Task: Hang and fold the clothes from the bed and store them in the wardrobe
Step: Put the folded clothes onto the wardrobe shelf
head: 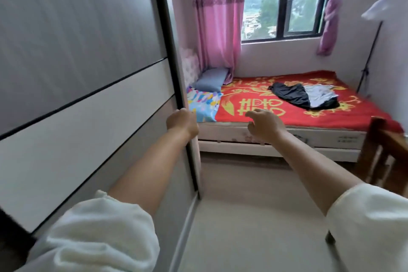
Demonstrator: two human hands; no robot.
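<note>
Left hand (pixel 181 120) grips the wardrobe door (pixel 88 95) edge, fingers curled round it; right hand (pixel 262 125) free at 3 o'clock, fingers loosely apart; clothes (pixel 303 95) lie on the bed (pixel 276 132), toward 1 o'clock; a sliding door could likely pinch the curled fingers.

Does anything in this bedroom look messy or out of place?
Only the clothes: a dark garment and a pale one lie crumpled in a heap on the red bedspread, unfolded. The right curtain hangs bunched rather than straight. Nothing looks spilled or broken.
</note>
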